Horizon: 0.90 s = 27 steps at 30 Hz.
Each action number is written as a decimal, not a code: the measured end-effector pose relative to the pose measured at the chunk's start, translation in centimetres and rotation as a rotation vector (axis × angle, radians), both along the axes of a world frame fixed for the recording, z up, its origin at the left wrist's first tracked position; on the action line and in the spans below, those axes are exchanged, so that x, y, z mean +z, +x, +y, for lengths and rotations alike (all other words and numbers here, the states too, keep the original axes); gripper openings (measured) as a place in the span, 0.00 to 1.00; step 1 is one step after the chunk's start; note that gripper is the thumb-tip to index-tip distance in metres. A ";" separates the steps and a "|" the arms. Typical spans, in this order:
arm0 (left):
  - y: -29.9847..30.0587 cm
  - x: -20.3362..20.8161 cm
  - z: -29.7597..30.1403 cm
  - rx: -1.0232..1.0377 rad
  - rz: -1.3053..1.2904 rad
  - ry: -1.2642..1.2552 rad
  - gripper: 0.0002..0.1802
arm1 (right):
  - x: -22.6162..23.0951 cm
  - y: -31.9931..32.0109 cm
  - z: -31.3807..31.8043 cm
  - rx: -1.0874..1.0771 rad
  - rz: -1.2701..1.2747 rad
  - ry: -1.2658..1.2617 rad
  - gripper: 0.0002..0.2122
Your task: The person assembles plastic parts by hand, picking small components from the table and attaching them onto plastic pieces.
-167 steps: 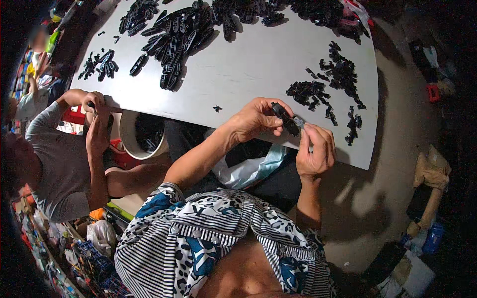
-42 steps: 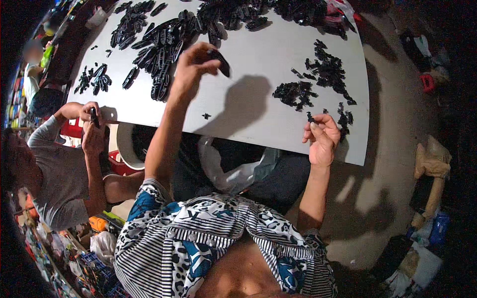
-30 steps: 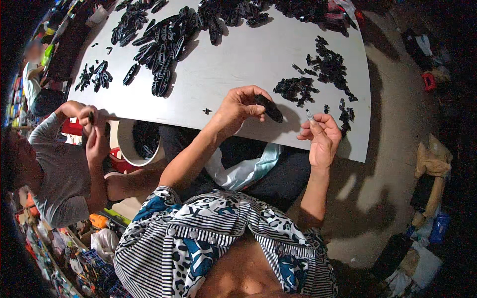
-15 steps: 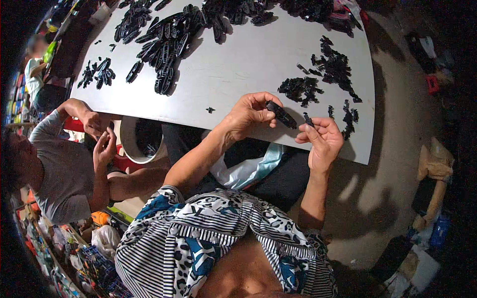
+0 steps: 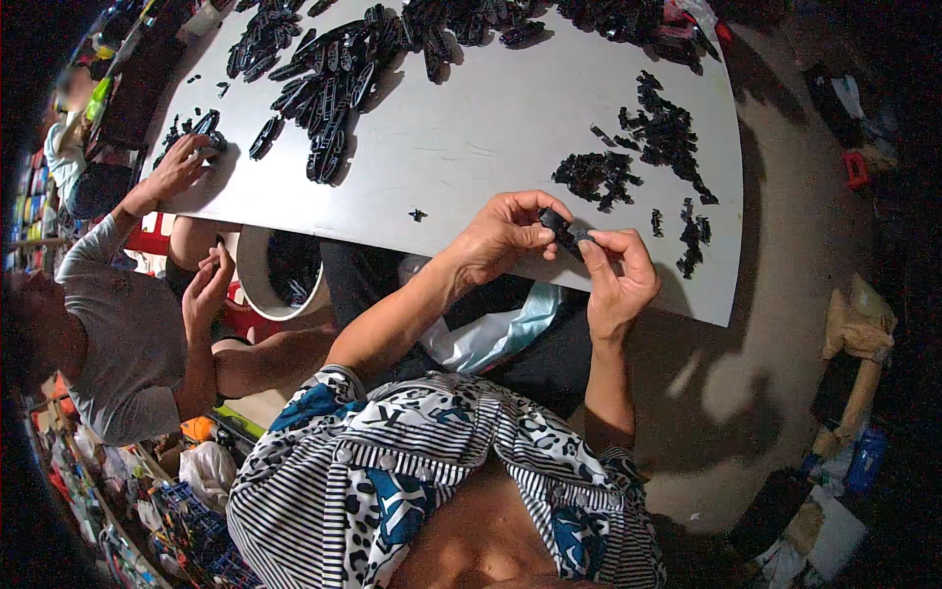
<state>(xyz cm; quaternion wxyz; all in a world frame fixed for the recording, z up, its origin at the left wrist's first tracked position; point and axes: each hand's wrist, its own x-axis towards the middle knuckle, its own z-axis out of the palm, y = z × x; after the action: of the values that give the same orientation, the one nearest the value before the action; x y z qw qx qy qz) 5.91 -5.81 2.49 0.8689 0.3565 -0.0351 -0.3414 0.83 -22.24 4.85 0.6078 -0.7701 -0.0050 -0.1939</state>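
Over the table's near edge, my left hand [image 5: 502, 238] pinches an elongated black plastic part [image 5: 555, 222] between thumb and fingers. My right hand [image 5: 620, 280] is closed at the part's right end, thumb and forefinger pressed together on a small black plastic piece [image 5: 583, 237]. This piece touches the longer part, and the fingertips hide most of it. To the right of my hands, small black pieces [image 5: 597, 179] lie in a loose heap, with more small pieces [image 5: 659, 128] scattered behind them. One tiny black piece [image 5: 417, 215] lies alone left of my left hand.
The white table [image 5: 461, 128] carries piles of long black parts [image 5: 334, 98] toward its far side. At the left, a co-worker's hand [image 5: 182, 167] reaches onto a small black pile. A white bucket [image 5: 257, 280] holding dark pieces stands below the table's edge.
My right hand has moved left, bringing the small piece against the longer part. The co-worker's one hand has gone up from the lap onto the table.
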 end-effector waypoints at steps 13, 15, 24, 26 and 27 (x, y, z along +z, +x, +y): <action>-0.7 -0.5 -1.2 -0.005 0.100 -0.144 0.20 | -0.3 -1.1 0.4 -0.034 0.068 0.134 0.06; -0.8 -0.5 -1.1 -0.010 0.097 -0.137 0.20 | 0.0 -1.1 0.6 -0.021 0.058 0.111 0.06; -0.5 0.5 -0.8 -0.075 0.172 -0.027 0.20 | 1.2 -0.6 0.4 0.080 -0.046 -0.051 0.07; -0.4 0.8 -0.7 -0.090 0.098 0.013 0.17 | 1.4 -0.2 -0.1 0.155 -0.178 -0.290 0.09; -0.3 0.9 -0.8 -0.091 0.099 0.012 0.17 | 1.3 0.1 -0.3 0.154 -0.177 -0.291 0.09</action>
<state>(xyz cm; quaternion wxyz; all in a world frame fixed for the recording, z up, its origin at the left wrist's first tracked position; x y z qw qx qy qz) 5.59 -6.59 3.39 0.8509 0.3425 -0.0061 -0.3983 0.93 -22.50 6.12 0.5003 -0.8271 -0.1454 -0.2107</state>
